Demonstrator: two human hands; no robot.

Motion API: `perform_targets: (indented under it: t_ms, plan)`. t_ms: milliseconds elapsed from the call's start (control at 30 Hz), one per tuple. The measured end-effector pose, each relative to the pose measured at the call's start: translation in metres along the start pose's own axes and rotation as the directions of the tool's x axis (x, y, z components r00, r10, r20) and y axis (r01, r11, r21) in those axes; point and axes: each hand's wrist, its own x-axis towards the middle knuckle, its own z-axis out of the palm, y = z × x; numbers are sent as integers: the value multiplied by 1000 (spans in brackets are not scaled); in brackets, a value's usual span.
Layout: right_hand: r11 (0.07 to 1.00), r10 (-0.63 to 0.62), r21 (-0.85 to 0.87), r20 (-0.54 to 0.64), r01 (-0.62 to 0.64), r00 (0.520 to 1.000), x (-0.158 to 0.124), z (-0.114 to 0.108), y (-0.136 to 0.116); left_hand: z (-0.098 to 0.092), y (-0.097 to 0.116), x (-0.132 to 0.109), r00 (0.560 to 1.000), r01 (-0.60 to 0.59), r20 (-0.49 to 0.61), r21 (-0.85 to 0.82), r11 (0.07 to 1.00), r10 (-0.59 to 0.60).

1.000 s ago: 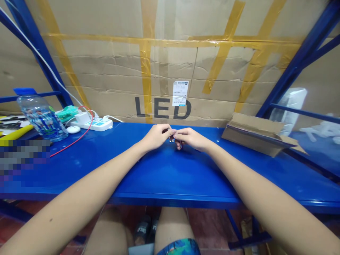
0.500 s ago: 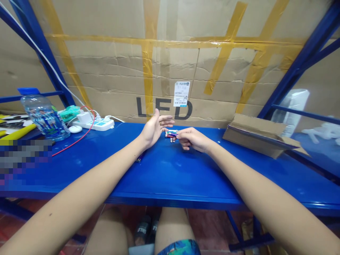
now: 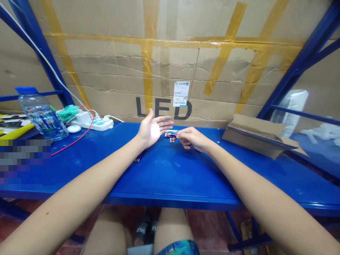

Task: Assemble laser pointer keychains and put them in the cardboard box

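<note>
The background is filled by a carton (image 3: pixel 119 78), marked LED and crossed with tape. Before it, a blue table (image 3: pixel 172 177) is seen. At the right an open box (image 3: pixel 252 136) is placed; at the left, a bottle (image 3: pixel 44 118). The left hand (image 3: pixel 152 131) is held open, fingers extended, its palm brightly lit. By the closed right hand (image 3: pixel 192 138), slim coloured sticks (image 3: pixel 171 134) are gripped, pointed leftward; whether they are touched by the left fingers cannot be told. A dark rod (image 3: pixel 138 158) is partly hidden by the left wrist.
</note>
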Motion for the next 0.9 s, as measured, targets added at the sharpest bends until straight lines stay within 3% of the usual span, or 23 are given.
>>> perform_targets:
  t_ms: [200, 433, 700, 900]
  plan:
    - [1000, -17, 4, -12, 17, 1000, 0, 2, -1, 1, 0, -1, 1000, 16, 2, -43, 999, -16]
    - [999, -7, 52, 16, 6, 1000, 1, 1, 1, 2, 0, -2, 999, -38, 1, 75, 996, 38]
    - [996, -53, 77, 12, 52, 999, 1, 2, -2, 3, -1, -2, 999, 24, -19, -124, 992, -26]
    - [998, -57, 35, -21, 58, 998, -3, 3, -7, 3, -1, -3, 999, 41, -7, -173, 984, -43]
